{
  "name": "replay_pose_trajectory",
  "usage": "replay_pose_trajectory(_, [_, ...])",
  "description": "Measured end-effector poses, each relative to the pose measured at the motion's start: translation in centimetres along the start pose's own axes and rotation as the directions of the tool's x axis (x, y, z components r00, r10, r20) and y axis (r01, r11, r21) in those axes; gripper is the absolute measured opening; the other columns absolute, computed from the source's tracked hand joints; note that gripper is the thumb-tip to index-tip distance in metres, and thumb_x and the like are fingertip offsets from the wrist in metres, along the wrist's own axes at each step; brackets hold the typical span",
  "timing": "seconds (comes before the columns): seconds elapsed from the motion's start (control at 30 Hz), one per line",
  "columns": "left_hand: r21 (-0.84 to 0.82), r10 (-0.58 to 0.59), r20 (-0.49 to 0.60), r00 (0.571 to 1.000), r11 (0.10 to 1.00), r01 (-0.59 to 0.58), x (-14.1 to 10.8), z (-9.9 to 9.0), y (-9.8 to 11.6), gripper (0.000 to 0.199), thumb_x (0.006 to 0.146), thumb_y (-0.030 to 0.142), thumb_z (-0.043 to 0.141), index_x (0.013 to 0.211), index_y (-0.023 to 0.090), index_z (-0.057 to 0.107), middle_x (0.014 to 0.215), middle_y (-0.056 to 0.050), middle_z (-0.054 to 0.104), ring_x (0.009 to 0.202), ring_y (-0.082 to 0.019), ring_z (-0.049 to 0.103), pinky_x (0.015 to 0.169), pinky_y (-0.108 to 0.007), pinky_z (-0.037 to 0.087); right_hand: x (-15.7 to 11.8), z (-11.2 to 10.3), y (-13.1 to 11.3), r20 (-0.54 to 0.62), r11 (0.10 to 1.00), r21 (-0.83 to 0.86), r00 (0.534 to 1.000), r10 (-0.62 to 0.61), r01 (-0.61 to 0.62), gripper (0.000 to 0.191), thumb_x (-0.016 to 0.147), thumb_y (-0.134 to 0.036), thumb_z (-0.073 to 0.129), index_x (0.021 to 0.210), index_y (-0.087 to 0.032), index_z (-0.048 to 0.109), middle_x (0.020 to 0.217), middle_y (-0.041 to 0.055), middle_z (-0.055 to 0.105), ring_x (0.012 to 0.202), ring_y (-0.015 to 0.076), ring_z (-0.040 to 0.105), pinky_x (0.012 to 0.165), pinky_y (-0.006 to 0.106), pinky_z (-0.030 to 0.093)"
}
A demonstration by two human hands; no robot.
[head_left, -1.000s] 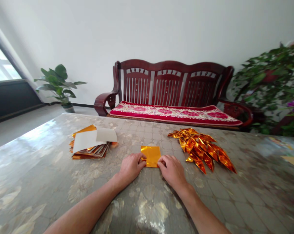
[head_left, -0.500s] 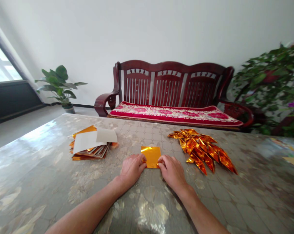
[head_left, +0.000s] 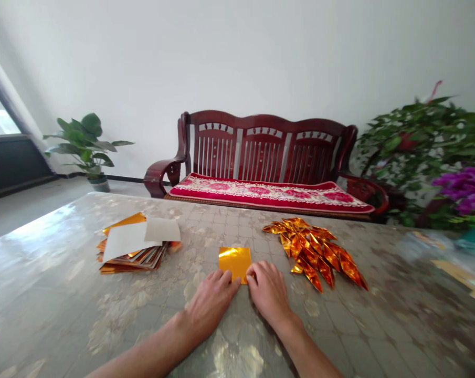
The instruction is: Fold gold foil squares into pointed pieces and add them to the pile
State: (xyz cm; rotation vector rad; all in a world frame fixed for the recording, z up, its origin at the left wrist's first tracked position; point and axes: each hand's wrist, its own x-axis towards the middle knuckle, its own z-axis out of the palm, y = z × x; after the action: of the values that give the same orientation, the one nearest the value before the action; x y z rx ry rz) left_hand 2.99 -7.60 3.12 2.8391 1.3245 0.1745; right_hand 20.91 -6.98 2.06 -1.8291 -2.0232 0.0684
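A square sheet of shiny gold foil paper [head_left: 235, 259] lies flat on the table in front of me. My left hand [head_left: 213, 292] covers its near left corner, with fingers bent and the thumb along the near edge. At the near right corner, my right hand [head_left: 269, 287] pinches the paper's edge between thumb and curled fingers. Both fingertips partly hide the near edge. To the right lies a cluster of folded, pointed gold foil pieces [head_left: 314, 252]. On the left is a stack of foil paper sheets [head_left: 133, 247], with pale undersides facing up on top.
The table [head_left: 174, 302] has a glossy, flower-patterned cover. Clear plastic packaging [head_left: 426, 245] lies at its right side. Beyond the table stands a dark red wooden bench [head_left: 263, 139] with a red floral cushion. Potted plants [head_left: 85, 144] flank it.
My left hand has slid from the sheet's left edge onto its near edge, its thumb now reaching toward the right hand. The right hand stays at the near right corner. The camera view has shifted.
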Motion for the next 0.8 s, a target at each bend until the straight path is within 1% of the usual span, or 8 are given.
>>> replay_pose_trajectory(0.13, [0.032,-0.025,-0.008,1.0,0.999,0.026,-0.1,-0.2,0.7,0.022,0.097,0.019,0.053,0.118,0.024,0.059,0.102,-0.006,0.062,0.097,-0.024,0.058,0.085,-0.037,0.046,-0.5,0.0,-0.9,-0.022,0.999,-0.052,1.0,0.006,-0.007,0.011,0.092,-0.02,0.055,0.086,-0.025,0.062,0.097,0.0041,0.064,0.094,0.0231,0.056,0.081,0.035,0.036])
replay_pose_trajectory(0.27, [0.073,-0.052,0.009,0.999,0.996,0.051,0.1,-0.1,0.9,0.027,0.096,0.019,0.056,0.123,0.024,0.059,0.105,-0.006,0.063,0.096,-0.024,0.059,0.086,-0.038,0.047,-0.7,0.3,-1.6,-0.039,0.999,-0.045,0.999,0.011,-0.013,0.001,0.089,-0.024,0.061,0.088,-0.024,0.061,0.099,0.0056,0.063,0.098,0.0263,0.055,0.085,0.039,0.039])
replay_pose_trajectory(0.4, [0.086,-0.055,0.04,0.998,0.995,0.051,0.1,0.3,1.0,0.029,0.096,0.015,0.054,0.123,0.021,0.059,0.109,-0.007,0.065,0.098,-0.025,0.061,0.087,-0.038,0.048,-0.5,0.7,-1.6,-0.068,0.999,-0.048,0.997,0.02,-0.023,0.007,0.086,-0.019,0.063,0.091,-0.024,0.06,0.1,0.0064,0.062,0.099,0.027,0.055,0.088,0.041,0.042])
replay_pose_trajectory(0.47, [0.104,-0.056,0.045,0.997,0.993,0.051,-0.1,0.8,1.0,0.028,0.095,0.011,0.052,0.121,0.019,0.061,0.108,-0.008,0.065,0.098,-0.025,0.061,0.087,-0.039,0.048,-0.4,0.8,-1.4,-0.078,0.998,-0.054,0.997,0.019,-0.024,0.008,0.085,-0.018,0.064,0.09,-0.024,0.06,0.099,0.0066,0.062,0.099,0.0274,0.055,0.089,0.041,0.042])
replay_pose_trajectory(0.53, [0.139,-0.059,0.022,0.998,0.989,0.056,-0.3,1.5,0.9,0.029,0.094,0.008,0.051,0.119,0.018,0.063,0.109,-0.009,0.066,0.098,-0.025,0.061,0.087,-0.039,0.048,-0.3,1.0,-1.1,-0.09,0.997,-0.068,0.996,0.016,-0.023,0.007,0.085,-0.02,0.064,0.088,-0.024,0.059,0.099,0.0068,0.062,0.099,0.0277,0.055,0.089,0.041,0.043])
replay_pose_trajectory(0.7, [0.262,-0.068,-0.051,0.996,0.962,0.079,-1.1,3.4,0.4,0.041,0.087,0.002,0.05,0.125,0.013,0.062,0.121,-0.015,0.064,0.105,-0.028,0.06,0.092,-0.044,0.047,-0.5,1.2,-0.4,-0.106,0.992,-0.123,0.994,0.003,-0.016,0.005,0.087,-0.02,0.062,0.088,-0.023,0.059,0.102,0.0079,0.061,0.099,0.0282,0.055,0.09,0.042,0.042])
replay_pose_trajectory(0.8, [0.314,-0.103,-0.068,0.992,0.942,0.119,-1.5,3.8,0.2,0.041,0.086,0.002,0.049,0.124,0.009,0.063,0.119,-0.018,0.065,0.103,-0.029,0.06,0.091,-0.045,0.046,-0.5,1.3,0.1,-0.111,0.99,-0.144,0.994,-0.013,-0.003,0.005,0.087,-0.018,0.061,0.09,-0.022,0.058,0.103,0.0085,0.061,0.099,0.0283,0.054,0.09,0.042,0.041])
